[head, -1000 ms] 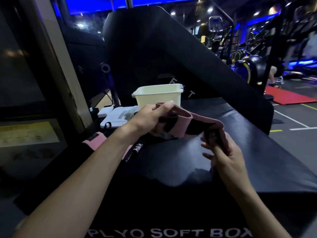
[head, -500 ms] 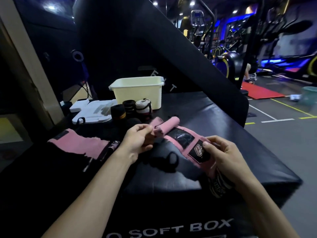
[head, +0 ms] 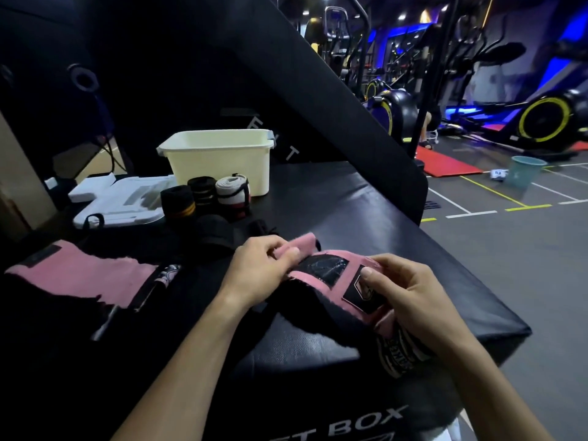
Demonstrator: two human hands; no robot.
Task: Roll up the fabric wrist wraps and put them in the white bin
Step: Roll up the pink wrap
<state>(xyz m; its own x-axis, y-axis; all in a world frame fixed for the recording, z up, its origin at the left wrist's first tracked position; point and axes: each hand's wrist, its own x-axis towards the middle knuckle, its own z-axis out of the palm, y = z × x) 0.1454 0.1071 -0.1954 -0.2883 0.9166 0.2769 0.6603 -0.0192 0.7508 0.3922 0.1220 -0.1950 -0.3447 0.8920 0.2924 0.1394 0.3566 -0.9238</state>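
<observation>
A: Both hands on the pink wrap [head: 331,275]? 
B: Yep. Left hand [head: 259,268] pinches its rolled end, right hand [head: 410,300] curls round the loose part over the black box [head: 397,249]. White bin [head: 219,160] sits further back.

front face of black plyo box [head: 318,361]: white capitals, "BOX" readable, partial "ET"/"FT" before it, rest cut off
leaning black pad [head: 318,106] behind white bin: faint white letters "E", "I", "T" running down, word incomplete
pink wrist wrap [head: 331,275] black patch: logo under thumb, unreadable
striped end of that wrap: lettering there, too blurred
other labels: none legible
</observation>
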